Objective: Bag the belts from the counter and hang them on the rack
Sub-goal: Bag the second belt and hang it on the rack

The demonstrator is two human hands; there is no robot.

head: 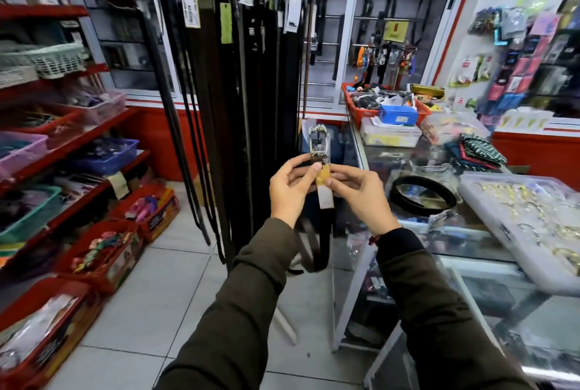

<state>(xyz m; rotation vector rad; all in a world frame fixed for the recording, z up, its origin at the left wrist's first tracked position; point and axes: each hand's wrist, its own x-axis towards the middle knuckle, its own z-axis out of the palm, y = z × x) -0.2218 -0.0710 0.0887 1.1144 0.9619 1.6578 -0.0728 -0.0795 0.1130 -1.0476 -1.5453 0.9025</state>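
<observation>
Both the left hand and right hand pinch the bagged belt upright at its buckle end, strap hanging down, with the belt rack straight ahead, slightly nearer the left.

Glass counter on the right of the frame. On it, near the middle: a coiled black belt. Just right of that: a clear tray of rings, partly over the edge. Farther back: folded cloths, a flat box, a red basket full of small things.
</observation>
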